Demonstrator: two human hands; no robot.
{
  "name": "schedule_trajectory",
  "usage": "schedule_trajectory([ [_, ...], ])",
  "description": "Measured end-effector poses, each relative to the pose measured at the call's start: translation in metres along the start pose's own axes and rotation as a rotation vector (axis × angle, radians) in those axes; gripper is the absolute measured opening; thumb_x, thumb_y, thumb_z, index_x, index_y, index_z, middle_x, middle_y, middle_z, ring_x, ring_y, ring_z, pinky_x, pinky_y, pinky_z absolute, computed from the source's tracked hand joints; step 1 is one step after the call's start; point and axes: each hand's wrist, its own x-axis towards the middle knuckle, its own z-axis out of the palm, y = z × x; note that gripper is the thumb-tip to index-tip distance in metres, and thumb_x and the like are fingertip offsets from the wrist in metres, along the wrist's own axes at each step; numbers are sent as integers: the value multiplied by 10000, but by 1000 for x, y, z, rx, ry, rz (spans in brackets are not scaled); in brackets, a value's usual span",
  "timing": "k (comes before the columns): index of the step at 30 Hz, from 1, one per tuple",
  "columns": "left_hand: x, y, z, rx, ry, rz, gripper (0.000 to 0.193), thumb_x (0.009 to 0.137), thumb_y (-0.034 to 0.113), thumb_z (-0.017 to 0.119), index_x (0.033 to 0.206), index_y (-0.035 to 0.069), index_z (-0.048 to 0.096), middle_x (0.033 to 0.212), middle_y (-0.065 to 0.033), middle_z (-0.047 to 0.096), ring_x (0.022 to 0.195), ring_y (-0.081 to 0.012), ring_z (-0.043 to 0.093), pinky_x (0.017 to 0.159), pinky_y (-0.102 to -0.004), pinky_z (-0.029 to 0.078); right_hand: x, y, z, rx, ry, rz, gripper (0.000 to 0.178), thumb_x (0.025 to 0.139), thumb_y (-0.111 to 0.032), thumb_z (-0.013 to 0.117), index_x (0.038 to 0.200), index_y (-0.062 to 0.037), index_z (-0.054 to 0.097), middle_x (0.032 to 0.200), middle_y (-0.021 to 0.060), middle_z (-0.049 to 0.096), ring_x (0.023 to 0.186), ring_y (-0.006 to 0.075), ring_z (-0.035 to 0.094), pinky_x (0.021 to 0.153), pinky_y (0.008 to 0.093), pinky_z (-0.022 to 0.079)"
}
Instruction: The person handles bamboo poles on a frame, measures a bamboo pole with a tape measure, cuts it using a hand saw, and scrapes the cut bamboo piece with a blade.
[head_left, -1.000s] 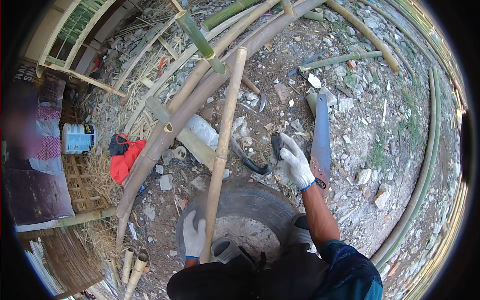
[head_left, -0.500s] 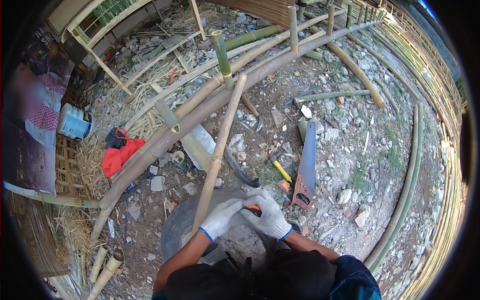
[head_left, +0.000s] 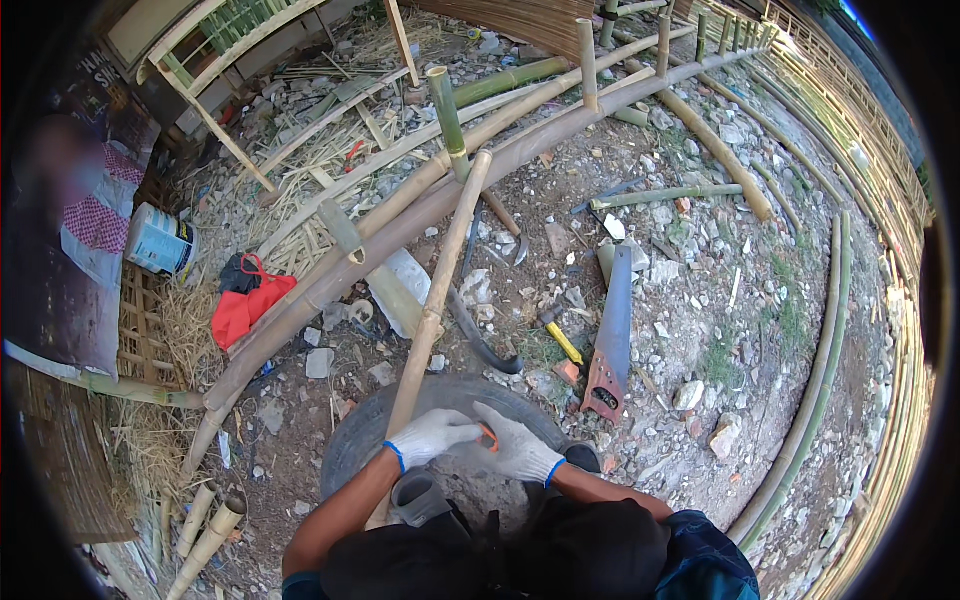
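Both my hands wear white knit gloves with blue cuffs and meet close in front of me. My right hand is curled around a small orange-and-black object; only an orange bit shows, too little to name its kind. My left hand has its fingers together, their tips at that object; what they pinch is hidden. Just beside the left wrist, a bamboo pole slants up to a green bamboo post. Below the hands lies a grey, tyre-like ring with pale rubble inside.
A handsaw, a yellow-handled hammer and a dark curved blade lie on stony ground ahead. A long bamboo beam crosses the far side. A red bag and a bucket are left, near a seated person.
My hands have turned and dropped slightly, the left one shifting left. The orange-and-black object has tipped down between them and shows less than before.
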Motion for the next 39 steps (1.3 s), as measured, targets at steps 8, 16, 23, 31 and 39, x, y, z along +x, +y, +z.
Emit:
schedule_trajectory([
  [8, 20, 69, -81, -765, 203, 198, 245, 976, 209, 697, 1106, 1, 685, 1086, -110, 702, 1020, -220, 703, 924, -397, 589, -11, 10, -36, 223, -91, 241, 596, 1026, -415, 598, 1476, -33, 508, 1182, 149, 694, 1036, 247, 675, 926, 366, 528],
  [16, 59, 143, -147, -588, 573, 324, 290, 1005, 306, 688, 1045, 21, 656, 923, -110, 681, 776, -234, 682, 766, -376, 604, -29, 50, 10, 842, -448, 394, 310, 1076, -345, 559, 1164, -72, 675, 973, -39, 631, 895, 73, 562, 799, 252, 468],
  [23, 85, 119, -132, 138, 724, 385, 558, 1008, 355, 667, 1372, -62, 596, 1311, -204, 674, 1235, -291, 644, 1073, -373, 482, 40, 67, 16, 472, -28, 82, 284, 1024, -275, 554, 1033, -25, 690, 920, 150, 698, 826, 282, 708, 690, 421, 554],
  [31, 89, 28, -95, 485, 693, -48, 852, 923, 525, 675, 1468, -88, 446, 1384, -370, 569, 1316, -480, 560, 1103, -485, 448, 210, 51, -79, 1132, 82, 445, 193, 989, -222, 602, 1034, -59, 694, 807, 62, 665, 639, 192, 655, 543, 388, 557],
  [39, 76, 31, -94, 445, 553, -42, 692, 942, 508, 645, 1377, -23, 553, 1268, -306, 668, 1239, -450, 624, 1035, -477, 474, 233, 29, -72, 1173, 66, 527, 189, 1033, -222, 553, 1074, -59, 639, 857, 80, 698, 703, 234, 719, 592, 425, 622],
])
